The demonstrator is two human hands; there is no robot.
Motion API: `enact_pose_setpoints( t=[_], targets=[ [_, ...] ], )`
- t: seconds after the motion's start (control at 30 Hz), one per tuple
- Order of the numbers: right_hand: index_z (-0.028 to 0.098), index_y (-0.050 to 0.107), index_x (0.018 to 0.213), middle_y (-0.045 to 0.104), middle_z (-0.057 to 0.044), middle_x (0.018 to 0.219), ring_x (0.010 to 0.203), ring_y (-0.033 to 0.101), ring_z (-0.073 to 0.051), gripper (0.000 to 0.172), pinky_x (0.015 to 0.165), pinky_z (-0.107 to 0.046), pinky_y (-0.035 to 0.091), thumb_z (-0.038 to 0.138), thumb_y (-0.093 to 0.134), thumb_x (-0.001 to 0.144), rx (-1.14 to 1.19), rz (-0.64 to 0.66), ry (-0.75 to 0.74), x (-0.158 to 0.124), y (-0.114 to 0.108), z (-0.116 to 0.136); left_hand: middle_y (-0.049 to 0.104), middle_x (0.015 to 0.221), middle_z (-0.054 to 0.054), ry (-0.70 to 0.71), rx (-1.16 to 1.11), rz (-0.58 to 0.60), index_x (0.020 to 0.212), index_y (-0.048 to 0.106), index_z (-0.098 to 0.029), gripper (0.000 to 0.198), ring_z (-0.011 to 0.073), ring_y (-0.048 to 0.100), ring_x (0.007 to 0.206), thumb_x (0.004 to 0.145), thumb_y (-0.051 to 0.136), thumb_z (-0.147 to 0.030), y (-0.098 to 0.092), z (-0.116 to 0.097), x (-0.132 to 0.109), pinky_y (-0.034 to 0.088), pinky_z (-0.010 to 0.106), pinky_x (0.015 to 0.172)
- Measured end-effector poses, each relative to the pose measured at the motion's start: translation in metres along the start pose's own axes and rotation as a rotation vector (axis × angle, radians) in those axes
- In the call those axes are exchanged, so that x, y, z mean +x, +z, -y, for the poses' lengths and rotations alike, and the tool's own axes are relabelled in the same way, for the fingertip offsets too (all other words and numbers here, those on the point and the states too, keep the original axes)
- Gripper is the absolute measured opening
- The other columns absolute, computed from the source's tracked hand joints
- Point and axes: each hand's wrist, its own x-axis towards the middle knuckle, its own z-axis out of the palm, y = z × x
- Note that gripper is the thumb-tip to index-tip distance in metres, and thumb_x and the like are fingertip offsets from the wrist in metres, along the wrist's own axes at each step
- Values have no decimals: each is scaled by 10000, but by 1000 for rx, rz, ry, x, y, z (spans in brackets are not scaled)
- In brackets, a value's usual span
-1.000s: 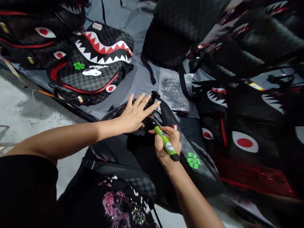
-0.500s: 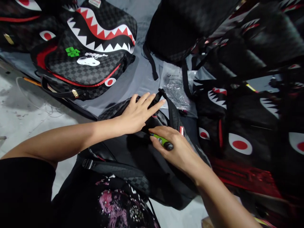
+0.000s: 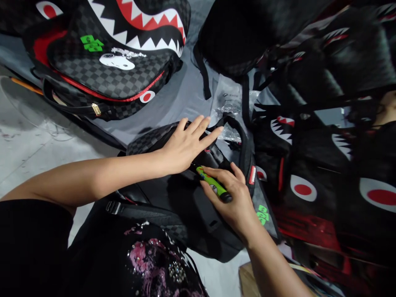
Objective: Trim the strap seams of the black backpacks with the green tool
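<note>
A black backpack (image 3: 173, 194) lies across my lap, its straps and checkered panels showing. My left hand (image 3: 188, 142) rests flat on its upper edge with the fingers spread, holding nothing. Just right of it, my right hand (image 3: 230, 187) pinches a green printed stick-shaped tool (image 3: 213, 182) with a black rounded end, between thumb and fingers. The tool's thin dark far end points at the bag beside my left palm; what its tip touches is hidden. Beyond my left hand a black carry loop (image 3: 244, 142) of the bag stands up.
A checkered backpack (image 3: 108, 78) with a shark-mouth print lies at upper left on grey cloth (image 3: 173, 97). Behind my hands is a clear plastic bag (image 3: 227, 101). Several dark backpacks (image 3: 321, 165) crowd the right side. A cardboard box (image 3: 247, 280) sits below my right forearm.
My right hand has lifted its fingers somewhat, so more of the green tool shows. The bag's loop has opened wider, and a green print shows at its right side. The view has shifted slightly.
</note>
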Motion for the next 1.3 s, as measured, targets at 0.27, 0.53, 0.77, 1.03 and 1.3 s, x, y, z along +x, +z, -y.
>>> enact_pose_setpoints(
  t=[0.27,0.53,0.77,1.03,1.3],
  targets=[
    [261,733,1070,725,-49,955,921,674,-229,208,997,-515,471,335,669,887,5,-90,68,5,8,5,212,1629,240,3,-92,-16,1577,186,-117,915,401,200,1516,806,672,-202,3,2,1,234,591,1168],
    [230,736,1003,730,-53,921,873,672,-227,171,896,-446,480,327,666,880,-47,-180,99,6,17,14,214,1651,143,-3,-245,-40,1598,126,-195,1030,417,157,1513,782,729,-373,6,4,2,146,639,1193],
    [238,739,976,745,-61,927,894,678,-239,166,901,-449,492,344,654,880,-54,-242,185,5,23,21,247,1627,181,-2,-194,-45,1594,133,-172,1049,425,180,1511,766,732,-410,6,3,2,172,632,1182],
    [243,738,922,760,-44,891,863,697,-239,143,863,-434,499,351,657,876,-2,-277,233,8,31,23,274,1619,155,-3,-208,-71,1594,135,-194,1000,415,186,1516,789,688,-412,8,3,2,162,631,1183],
    [246,742,907,770,-39,893,858,703,-237,161,874,-434,477,374,648,879,45,-320,262,12,37,25,247,1628,164,4,-245,-33,1582,182,-181,943,431,180,1508,808,684,-377,7,6,5,145,648,1175]
  ],
)
